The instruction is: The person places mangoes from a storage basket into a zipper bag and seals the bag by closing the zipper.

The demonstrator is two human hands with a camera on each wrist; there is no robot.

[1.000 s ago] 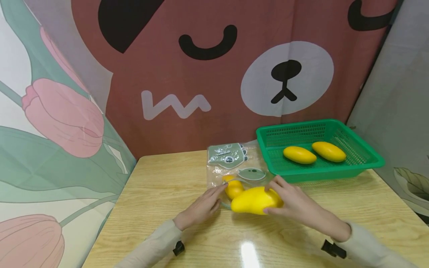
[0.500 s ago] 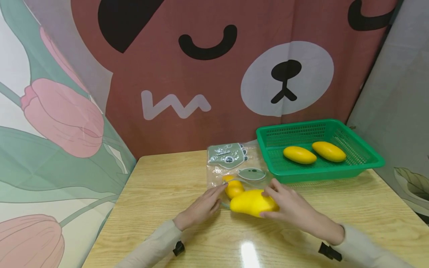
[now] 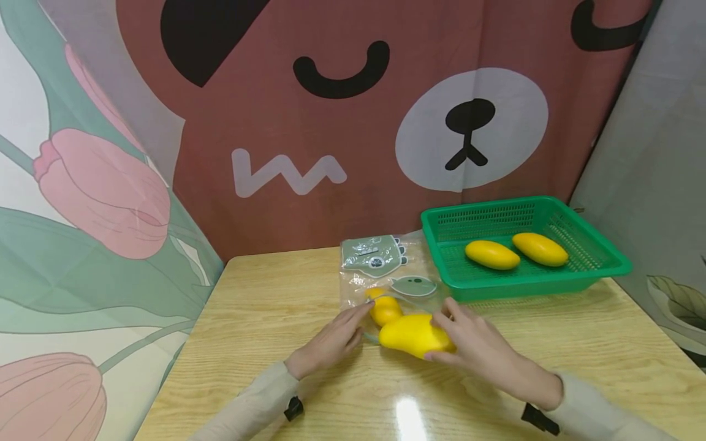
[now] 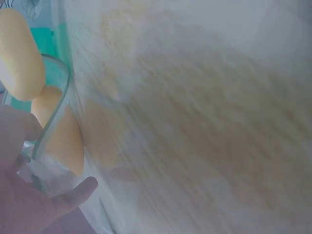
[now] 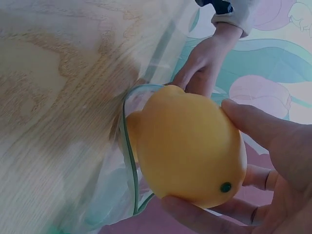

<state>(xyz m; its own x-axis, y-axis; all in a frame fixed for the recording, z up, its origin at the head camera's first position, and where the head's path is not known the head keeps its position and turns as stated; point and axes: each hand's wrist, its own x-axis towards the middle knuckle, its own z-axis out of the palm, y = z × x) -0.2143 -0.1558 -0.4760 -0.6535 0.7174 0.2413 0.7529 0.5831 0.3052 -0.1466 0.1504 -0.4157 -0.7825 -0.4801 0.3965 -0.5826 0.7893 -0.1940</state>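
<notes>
A large yellow mango (image 3: 410,335) with a small green stem mark is gripped at its stem end by my right hand (image 3: 474,343). Its narrow end points left, at the mouth of a clear plastic bag (image 3: 413,285) with a green rim. In the right wrist view the rim curves around the mango's far side. My left hand (image 3: 333,340) holds the bag's rim at its left, where the mouth gapes; its thumb stretches out straight in the left wrist view. Another yellow mango (image 4: 66,139) lies inside the bag. How far the held mango reaches in, I cannot tell.
A green plastic basket (image 3: 524,285) with two yellow mangoes (image 3: 492,255) stands at the back right, close to the bag. The light wooden table (image 3: 265,294) meets a bear-printed cloth (image 3: 309,220) at the back.
My right hand has moved slightly left and down, and its mango has shifted a little with it. The left hand and the bag look the same.
</notes>
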